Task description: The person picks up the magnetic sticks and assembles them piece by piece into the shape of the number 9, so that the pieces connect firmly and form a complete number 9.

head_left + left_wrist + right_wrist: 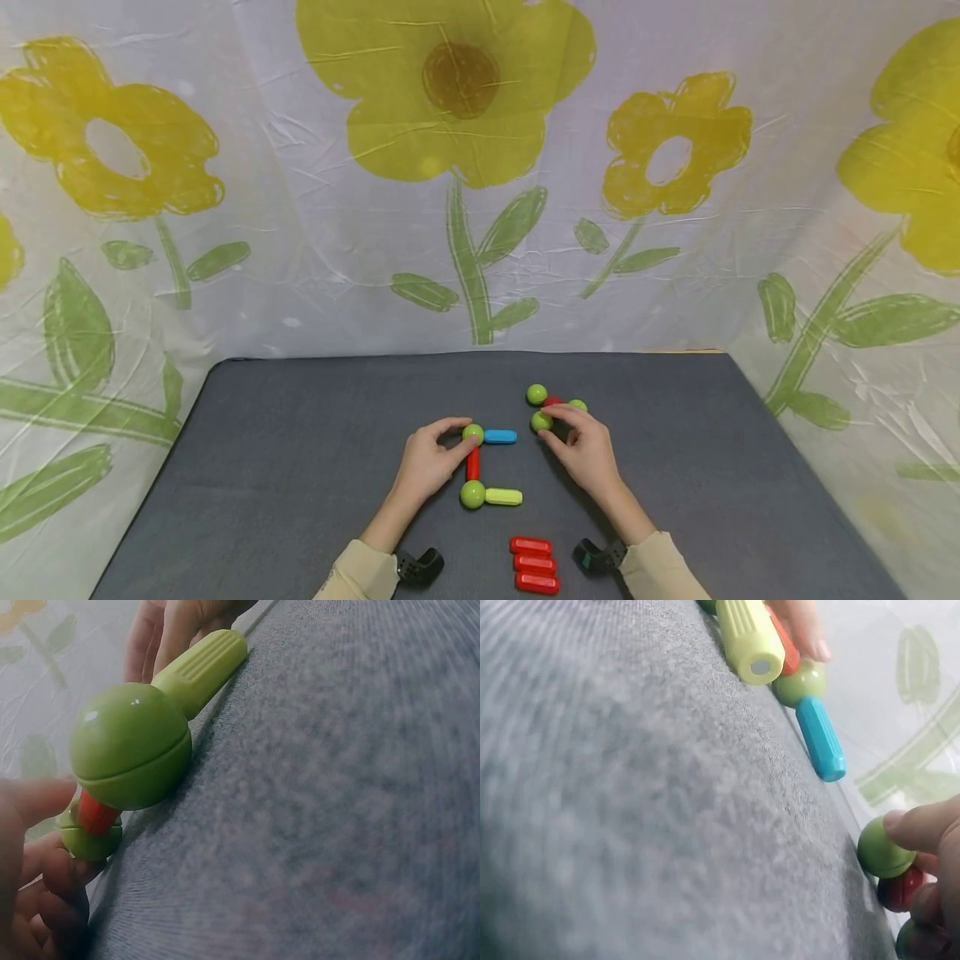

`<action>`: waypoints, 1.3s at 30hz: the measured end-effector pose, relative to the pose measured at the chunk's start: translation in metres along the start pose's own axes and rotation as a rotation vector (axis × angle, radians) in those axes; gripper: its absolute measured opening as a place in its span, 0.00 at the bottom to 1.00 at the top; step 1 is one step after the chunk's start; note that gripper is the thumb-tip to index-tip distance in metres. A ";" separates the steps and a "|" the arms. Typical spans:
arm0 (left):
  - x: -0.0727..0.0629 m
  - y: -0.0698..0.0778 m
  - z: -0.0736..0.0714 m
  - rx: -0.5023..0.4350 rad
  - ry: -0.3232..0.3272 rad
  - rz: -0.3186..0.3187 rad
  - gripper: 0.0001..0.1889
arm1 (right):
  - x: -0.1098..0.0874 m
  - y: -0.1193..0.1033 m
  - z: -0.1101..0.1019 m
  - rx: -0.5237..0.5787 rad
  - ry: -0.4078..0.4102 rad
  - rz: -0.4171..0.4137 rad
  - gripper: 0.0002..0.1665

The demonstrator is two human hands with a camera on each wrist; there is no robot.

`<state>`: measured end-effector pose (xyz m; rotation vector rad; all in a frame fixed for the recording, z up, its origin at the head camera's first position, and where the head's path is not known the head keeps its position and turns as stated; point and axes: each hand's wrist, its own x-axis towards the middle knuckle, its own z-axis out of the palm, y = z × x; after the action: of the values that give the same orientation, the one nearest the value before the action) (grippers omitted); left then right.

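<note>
On the table (300,467), a rod (473,464) leads at 12 o'clock from the near ball (472,496) to the far ball (473,433); side rods (503,497) leave both at 3. The left hand (431,462) holds the far ball from 8. Between 2 and 3 sits the cluster (536,394), the right hand (588,450) at its 5. Loose rods (535,564) lie between the near ball's 4 and 5.

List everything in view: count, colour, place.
Red rods: four, red, one joining two green balls, three side by side nearest
Green balls: five, green, two on that rod, three clustered farther right
Red piece: one, red, in that cluster
Blue rod: one, blue, pair's far end
Yellow rod: one, pale yellow, near end
Table: one, grey, underneath
Backdrop: one, white, yellow flowers, behind
Wristbands: two, black, wrists
Sleeves: two, beige, forearms
Hands: two, bare, each pinching a green ball
</note>
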<state>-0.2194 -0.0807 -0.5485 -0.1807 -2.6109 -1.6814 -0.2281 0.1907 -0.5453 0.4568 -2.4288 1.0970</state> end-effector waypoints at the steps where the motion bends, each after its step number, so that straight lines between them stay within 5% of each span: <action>1: 0.000 0.000 0.000 -0.003 0.002 -0.002 0.20 | 0.000 0.000 0.001 -0.011 -0.005 -0.002 0.19; 8: 0.000 -0.001 0.001 -0.013 0.010 -0.004 0.23 | 0.000 -0.002 0.003 -0.046 -0.028 0.006 0.20; 16: 0.000 0.003 0.000 0.157 0.031 0.136 0.19 | -0.003 -0.002 0.005 -0.062 -0.036 0.006 0.22; 28: 0.001 0.003 -0.001 0.030 0.019 0.031 0.19 | -0.004 -0.001 0.004 -0.012 -0.013 0.000 0.22; 39: 0.001 0.001 -0.001 0.026 0.037 0.019 0.19 | -0.005 -0.010 0.007 0.088 -0.078 0.022 0.21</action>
<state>-0.2198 -0.0810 -0.5470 -0.1712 -2.5940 -1.6285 -0.2211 0.1795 -0.5460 0.5116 -2.4656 1.2201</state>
